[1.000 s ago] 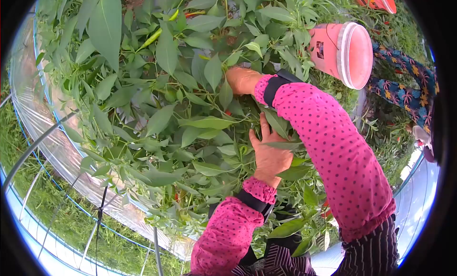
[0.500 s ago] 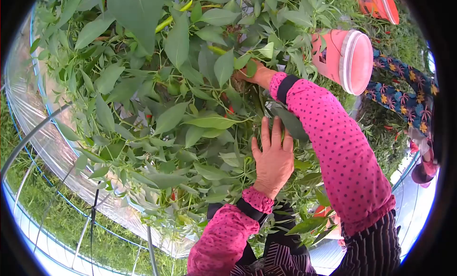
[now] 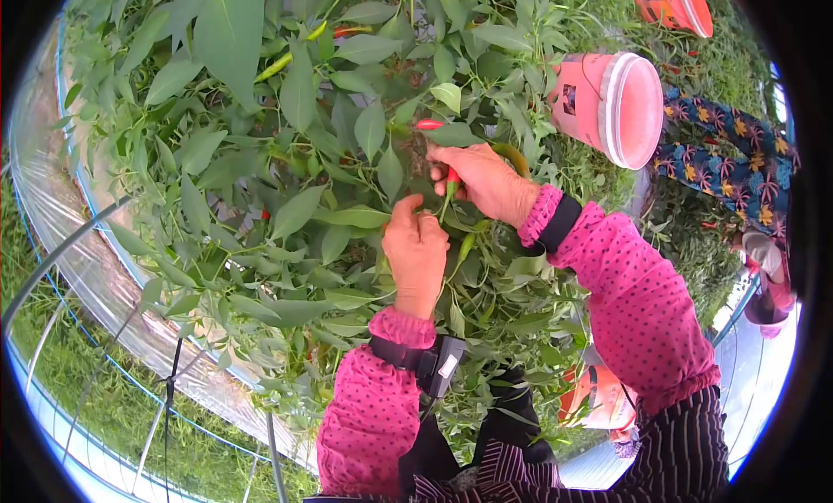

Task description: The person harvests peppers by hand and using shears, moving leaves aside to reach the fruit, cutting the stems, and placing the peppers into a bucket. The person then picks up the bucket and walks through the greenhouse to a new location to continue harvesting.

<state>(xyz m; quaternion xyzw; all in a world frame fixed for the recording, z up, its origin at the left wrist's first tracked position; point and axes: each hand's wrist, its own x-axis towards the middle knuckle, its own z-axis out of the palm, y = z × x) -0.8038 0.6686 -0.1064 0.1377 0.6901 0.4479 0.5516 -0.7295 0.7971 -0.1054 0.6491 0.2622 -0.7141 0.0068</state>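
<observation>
Among the leaves of a chili plant (image 3: 295,212), my right hand (image 3: 495,184) is closed around a red chili pepper (image 3: 452,178), whose green stem points down toward me. My left hand (image 3: 416,253) is just below and left of it, fingers curled in among the foliage; what they hold, if anything, is hidden. Another red chili (image 3: 429,124) shows just above my right hand, partly beside a leaf. A green chili (image 3: 466,246) hangs right of my left hand. Farther up, a yellow-green chili (image 3: 275,66) and an orange-red one (image 3: 351,31) grow between leaves.
A pink bucket (image 3: 581,99) lies tilted at the upper right, with an orange bucket (image 3: 670,6) beyond it. Another bucket (image 3: 599,397) stands near my legs. Another person's patterned trousers (image 3: 729,160) show at right. Plastic sheeting (image 3: 65,169) and metal hoops (image 3: 61,253) run along the left.
My right hand has come out of the foliage and now shows a red chili in its grip. My left hand has moved left and up, its spread fingers now curled.
</observation>
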